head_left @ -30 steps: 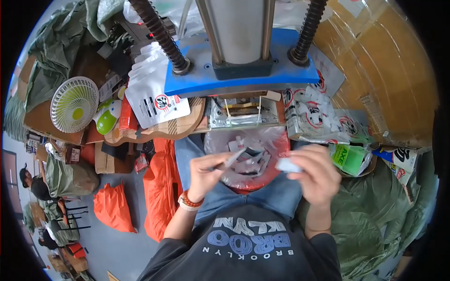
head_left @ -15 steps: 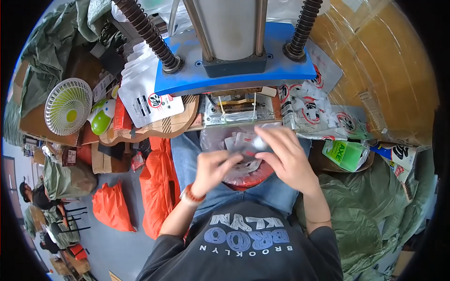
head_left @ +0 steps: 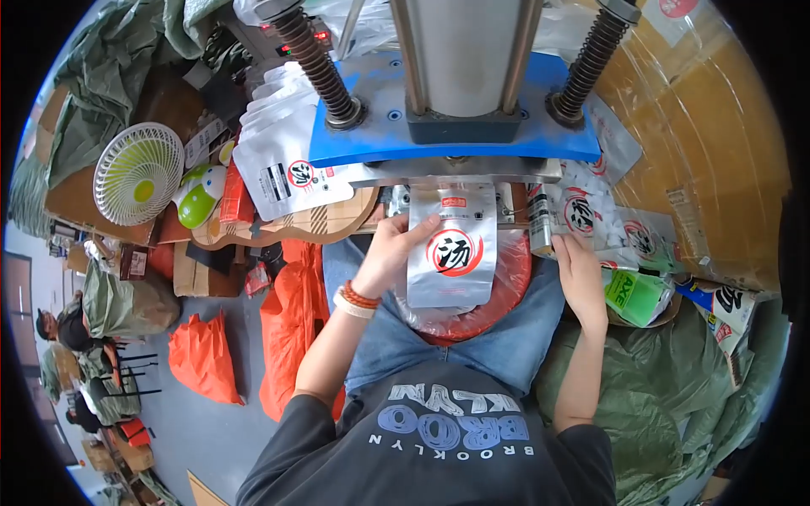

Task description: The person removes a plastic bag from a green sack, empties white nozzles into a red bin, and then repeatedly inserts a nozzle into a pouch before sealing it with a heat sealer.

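A silver pouch with a red ring and a black character hangs down in front of the press. Its upper end lies beneath the metal bar under the blue press plate. My left hand grips the pouch's left edge, thumb on its front face. Over on the right, my right hand has its fingers together at the front edge of a pile of printed silver pouches. What those fingertips pinch is hidden. Below the pouch, a red tub lined with clear plastic sits between the knees.
More pouches lie fanned at the left on a wooden board. A white-green fan stands beyond. Large cardboard rises at right, above a green AXE container. Orange bags lie on the floor.
Both hands were together over the tub, blurred, near a small white item. Now the left grips a pouch at the press and the right has moved to the right-hand pile. The view has shifted.
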A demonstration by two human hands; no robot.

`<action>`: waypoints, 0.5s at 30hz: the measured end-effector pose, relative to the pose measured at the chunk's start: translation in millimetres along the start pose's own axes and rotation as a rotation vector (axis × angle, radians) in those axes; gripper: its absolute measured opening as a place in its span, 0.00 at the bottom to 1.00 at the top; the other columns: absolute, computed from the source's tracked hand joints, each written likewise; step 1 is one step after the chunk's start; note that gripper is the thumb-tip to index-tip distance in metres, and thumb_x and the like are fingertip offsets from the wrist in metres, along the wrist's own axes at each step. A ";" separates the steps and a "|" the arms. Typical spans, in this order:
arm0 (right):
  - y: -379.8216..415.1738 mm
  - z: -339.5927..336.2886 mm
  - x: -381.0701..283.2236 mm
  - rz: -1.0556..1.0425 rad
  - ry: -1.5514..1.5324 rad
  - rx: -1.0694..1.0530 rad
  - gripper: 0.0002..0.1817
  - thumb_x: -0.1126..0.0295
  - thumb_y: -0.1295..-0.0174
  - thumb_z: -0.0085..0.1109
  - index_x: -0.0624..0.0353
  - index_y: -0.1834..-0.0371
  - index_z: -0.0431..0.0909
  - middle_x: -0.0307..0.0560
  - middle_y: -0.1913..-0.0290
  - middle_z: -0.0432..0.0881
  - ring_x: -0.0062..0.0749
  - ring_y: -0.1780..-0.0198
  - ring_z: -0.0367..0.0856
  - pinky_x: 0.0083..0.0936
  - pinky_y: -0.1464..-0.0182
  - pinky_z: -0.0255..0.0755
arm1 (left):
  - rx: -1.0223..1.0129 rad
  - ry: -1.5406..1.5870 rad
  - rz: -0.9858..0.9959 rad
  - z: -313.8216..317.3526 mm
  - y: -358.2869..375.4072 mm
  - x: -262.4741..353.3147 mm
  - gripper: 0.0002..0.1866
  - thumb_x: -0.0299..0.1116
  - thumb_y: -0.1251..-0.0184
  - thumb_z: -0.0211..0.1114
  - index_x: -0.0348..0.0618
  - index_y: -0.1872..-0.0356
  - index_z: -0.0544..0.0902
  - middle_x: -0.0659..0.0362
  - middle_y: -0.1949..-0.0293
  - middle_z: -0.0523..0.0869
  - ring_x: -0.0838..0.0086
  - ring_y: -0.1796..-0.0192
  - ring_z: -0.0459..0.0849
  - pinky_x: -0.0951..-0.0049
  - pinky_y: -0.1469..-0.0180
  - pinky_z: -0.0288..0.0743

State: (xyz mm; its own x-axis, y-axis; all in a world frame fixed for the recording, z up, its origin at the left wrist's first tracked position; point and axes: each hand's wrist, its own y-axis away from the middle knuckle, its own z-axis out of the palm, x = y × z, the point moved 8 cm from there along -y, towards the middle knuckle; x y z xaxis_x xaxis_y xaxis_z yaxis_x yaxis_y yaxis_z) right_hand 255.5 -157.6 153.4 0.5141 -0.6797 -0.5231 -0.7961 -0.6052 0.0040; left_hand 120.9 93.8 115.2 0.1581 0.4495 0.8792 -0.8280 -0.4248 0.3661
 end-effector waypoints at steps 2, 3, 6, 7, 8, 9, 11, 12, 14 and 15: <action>7.9 -14.7 -18.0 -0.153 -0.111 0.056 0.13 0.67 0.31 0.51 0.64 0.49 0.73 0.57 0.52 0.77 0.52 0.50 0.76 0.34 0.48 0.69 | 0.151 -0.500 0.373 -42.2 -0.6 37.0 0.21 0.41 0.36 0.67 0.35 0.50 0.82 0.57 0.64 0.88 0.74 0.63 0.85 0.73 0.59 0.77; 9.4 -16.0 -16.6 -0.175 -0.174 0.025 0.12 0.70 0.33 0.53 0.62 0.49 0.73 0.54 0.51 0.78 0.46 0.48 0.77 0.31 0.46 0.69 | 0.386 -0.753 0.272 -65.0 13.9 67.2 0.28 0.48 0.37 0.67 0.36 0.45 0.79 0.47 0.54 0.85 0.64 0.53 0.84 0.64 0.50 0.76; 9.4 -18.3 -0.8 -0.105 -0.402 -0.033 0.14 0.75 0.35 0.55 0.62 0.47 0.73 0.49 0.48 0.78 0.35 0.46 0.77 0.27 0.45 0.68 | 0.665 -1.780 0.569 -128.4 7.8 72.2 0.49 0.66 0.44 0.61 0.46 0.27 0.59 0.53 0.25 0.57 0.57 0.22 0.48 0.32 0.31 0.34; 9.9 -17.5 -2.8 -0.112 -0.403 -0.038 0.14 0.75 0.35 0.55 0.62 0.47 0.73 0.49 0.48 0.78 0.35 0.46 0.77 0.27 0.45 0.68 | 0.537 -1.788 0.564 -133.5 10.9 56.1 0.49 0.64 0.45 0.63 0.45 0.28 0.60 0.53 0.26 0.58 0.58 0.22 0.49 0.33 0.30 0.36; 9.2 -25.8 -6.1 -0.155 -0.541 0.059 0.14 0.76 0.37 0.57 0.63 0.48 0.74 0.48 0.47 0.78 0.34 0.46 0.77 0.26 0.45 0.68 | 0.412 -1.793 0.567 -132.9 19.5 42.1 0.48 0.63 0.45 0.64 0.45 0.28 0.61 0.53 0.26 0.59 0.59 0.23 0.51 0.35 0.30 0.38; 9.8 -32.9 -8.6 -0.192 -0.685 0.167 0.14 0.78 0.39 0.59 0.64 0.49 0.76 0.48 0.47 0.77 0.33 0.47 0.76 0.25 0.45 0.68 | 0.305 -1.766 0.620 -128.4 29.5 35.2 0.43 0.55 0.46 0.69 0.49 0.30 0.65 0.53 0.27 0.63 0.64 0.25 0.57 0.43 0.28 0.45; 23.6 -46.8 -25.7 -0.183 -0.838 0.298 0.15 0.79 0.46 0.67 0.66 0.55 0.80 0.50 0.47 0.77 0.33 0.48 0.75 0.24 0.47 0.69 | 0.395 -1.524 0.686 -129.5 56.1 39.6 0.21 0.31 0.44 0.69 0.46 0.46 0.82 0.53 0.49 0.83 0.66 0.45 0.82 0.65 0.44 0.72; 30.5 -54.6 -46.0 -0.181 -0.839 0.293 0.15 0.79 0.46 0.67 0.66 0.55 0.80 0.50 0.47 0.77 0.33 0.48 0.75 0.24 0.47 0.69 | 0.423 -1.276 0.576 -132.6 65.6 45.9 0.15 0.22 0.43 0.66 0.43 0.53 0.86 0.54 0.58 0.89 0.68 0.54 0.88 0.72 0.53 0.78; 57.1 -83.7 -105.9 -0.427 -0.351 0.520 0.18 0.78 0.52 0.72 0.63 0.56 0.81 0.50 0.51 0.78 0.34 0.52 0.77 0.25 0.50 0.72 | 0.500 -1.012 0.748 -108.5 91.1 70.3 0.11 0.19 0.43 0.65 0.38 0.59 0.86 0.53 0.66 0.89 0.74 0.66 0.88 0.76 0.63 0.77; 64.6 -86.7 -129.6 -0.533 -0.321 0.554 0.20 0.78 0.55 0.74 0.63 0.56 0.81 0.49 0.54 0.79 0.35 0.55 0.78 0.26 0.53 0.73 | 0.484 -0.979 0.714 -94.0 101.7 75.5 0.13 0.17 0.46 0.65 0.36 0.57 0.85 0.53 0.64 0.89 0.79 0.63 0.87 0.77 0.61 0.77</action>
State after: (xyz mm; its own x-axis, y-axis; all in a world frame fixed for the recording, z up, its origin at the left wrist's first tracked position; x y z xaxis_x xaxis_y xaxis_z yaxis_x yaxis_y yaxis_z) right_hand 165.1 -144.6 295.3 0.8173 -0.1585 -0.5540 -0.5570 -0.4636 -0.6891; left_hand -2.0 158.5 190.2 0.2602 -0.6599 0.7048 -0.6471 -0.6610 -0.3800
